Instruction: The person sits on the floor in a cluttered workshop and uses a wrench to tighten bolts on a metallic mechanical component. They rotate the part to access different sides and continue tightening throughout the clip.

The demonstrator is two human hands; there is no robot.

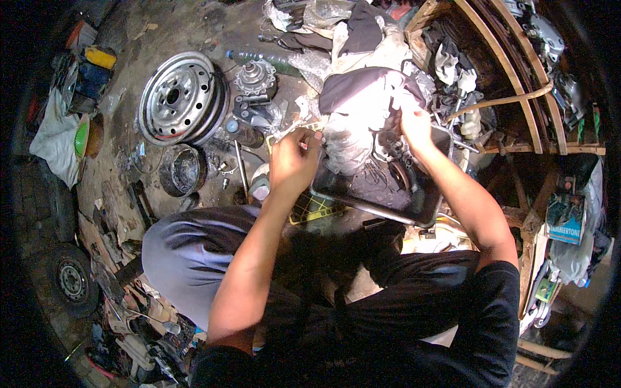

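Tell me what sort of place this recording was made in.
Probably a vehicle repair workshop: a bare steel wheel lies on the ground, a wheel with its tyre shows at left, and a dark tray holds metal parts.

Looks to be a grimy grey floor [178,31]. Carries a silver steel wheel rim [189,97], a blackened metal bowl [168,173] just beside it, a flanged metal hub [254,79] and a plastic bottle [266,59] on its side.
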